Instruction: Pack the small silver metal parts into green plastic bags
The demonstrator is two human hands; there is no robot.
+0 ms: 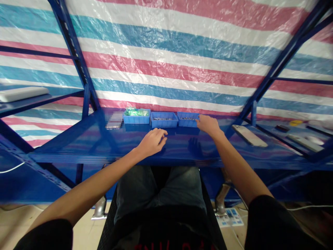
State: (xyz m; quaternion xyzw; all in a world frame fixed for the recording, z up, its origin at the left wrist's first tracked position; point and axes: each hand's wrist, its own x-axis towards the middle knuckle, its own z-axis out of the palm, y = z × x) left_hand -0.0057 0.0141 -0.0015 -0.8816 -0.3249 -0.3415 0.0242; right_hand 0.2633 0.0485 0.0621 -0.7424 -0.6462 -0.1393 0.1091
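Three blue plastic bins stand in a row along the back of the blue shelf. My right hand [207, 124] is at the right edge of the right bin [187, 124], which holds small metallic pieces; its fingers are bent at the rim, and their tips are partly hidden. The middle bin [164, 123] also contains small grey parts. Green and clear plastic packets [136, 112] fill the left bin [137, 120]. Over the shelf, in front of the middle bin, is my left hand [153, 142], its fingers curled and anything inside them hidden.
A phone [249, 135] lies on the shelf at the right, and a blurred-out flat item [114, 120] is left of the bins. Blue metal posts [87, 80] frame both sides. A striped plastic sheet [169, 55] hangs behind. The shelf's front edge [166, 162] runs above my knees.
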